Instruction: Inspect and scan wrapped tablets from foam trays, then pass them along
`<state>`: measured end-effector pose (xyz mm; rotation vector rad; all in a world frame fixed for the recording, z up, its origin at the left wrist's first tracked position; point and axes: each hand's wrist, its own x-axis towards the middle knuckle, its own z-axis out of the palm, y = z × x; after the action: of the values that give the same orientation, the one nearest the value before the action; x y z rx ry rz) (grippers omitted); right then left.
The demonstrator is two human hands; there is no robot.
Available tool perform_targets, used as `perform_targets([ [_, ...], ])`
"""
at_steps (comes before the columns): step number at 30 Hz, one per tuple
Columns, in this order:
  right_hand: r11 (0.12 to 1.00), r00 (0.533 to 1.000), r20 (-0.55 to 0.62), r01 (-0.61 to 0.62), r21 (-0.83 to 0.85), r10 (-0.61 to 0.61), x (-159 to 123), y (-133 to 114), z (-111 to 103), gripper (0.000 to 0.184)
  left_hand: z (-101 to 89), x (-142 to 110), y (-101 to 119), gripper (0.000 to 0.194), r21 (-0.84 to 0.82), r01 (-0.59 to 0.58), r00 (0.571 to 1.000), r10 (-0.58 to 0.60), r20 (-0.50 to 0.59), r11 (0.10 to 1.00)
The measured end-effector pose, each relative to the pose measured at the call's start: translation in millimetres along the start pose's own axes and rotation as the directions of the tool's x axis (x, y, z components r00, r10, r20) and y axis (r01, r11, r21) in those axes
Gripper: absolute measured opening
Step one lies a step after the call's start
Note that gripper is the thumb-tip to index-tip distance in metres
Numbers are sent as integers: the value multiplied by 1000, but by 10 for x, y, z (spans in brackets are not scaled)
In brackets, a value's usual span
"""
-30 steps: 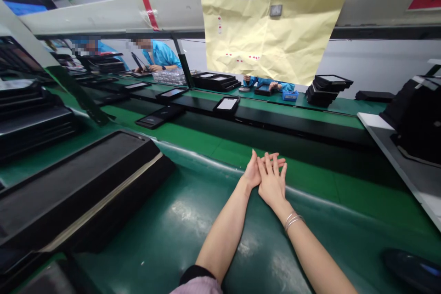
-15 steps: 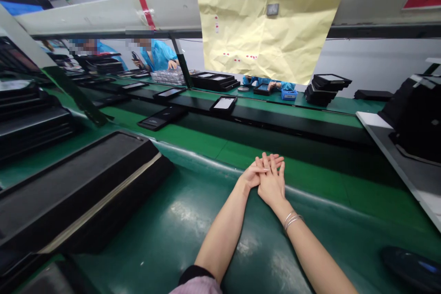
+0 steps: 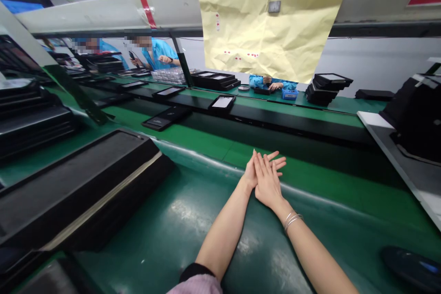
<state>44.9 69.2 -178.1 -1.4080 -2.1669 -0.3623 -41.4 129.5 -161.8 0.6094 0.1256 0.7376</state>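
My right hand (image 3: pixel 267 183) lies flat on top of my left hand (image 3: pixel 251 174), both stretched out over the green work surface (image 3: pixel 193 220). The fingers of both hands are straight and apart, and neither holds anything. Thin metal bangles (image 3: pixel 292 219) sit on my right wrist. A pale sleeve cuff (image 3: pixel 196 280) shows at my left elbow. The nearest object is a long black tray (image 3: pixel 79 183) to the left, well apart from my hands.
A black conveyor belt (image 3: pixel 292 124) runs behind my hands, carrying dark tablets in trays (image 3: pixel 222 102). Stacked black trays (image 3: pixel 327 86) stand at the back. Workers in blue (image 3: pixel 158 53) sit across the line. A crumpled yellow paper sheet (image 3: pixel 272 18) hangs overhead. A white bench edge (image 3: pixel 399 147) is right.
My right hand slid slightly left over my left hand, whose fingertips now show spread to the right. The tablets on the far belt drifted left.
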Motion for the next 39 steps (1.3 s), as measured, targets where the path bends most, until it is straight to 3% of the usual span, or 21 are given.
perform_targets([
  [11, 998, 999, 34, -18, -52, 20, -10, -53, 41, 74, 40, 12, -4, 96, -86, 30, 998, -35, -49, 996],
  [16, 994, 997, 1, -75, -81, 75, -14, -47, 65, 62, 13, 13, 5, 94, -94, -141, 983, 128, -132, 986],
  [19, 997, 999, 40, -17, -76, 20, -6, -8, 71, 66, 8, -5, 31, 92, -93, -199, 970, 182, -162, 976],
  [23, 996, 996, 85, 46, -72, -40, -3, 26, 48, 74, 60, -28, 59, 97, -104, -171, 978, 156, -135, 980],
  [33, 997, 999, 54, 1, -72, 2, -27, 35, 56, 67, -3, -3, 15, 94, -73, -200, 969, 187, -163, 977],
  [39, 999, 998, 57, 26, -22, -25, -57, 52, 108, 69, 28, -18, -7, 91, 19, -150, 981, 151, -125, 989],
])
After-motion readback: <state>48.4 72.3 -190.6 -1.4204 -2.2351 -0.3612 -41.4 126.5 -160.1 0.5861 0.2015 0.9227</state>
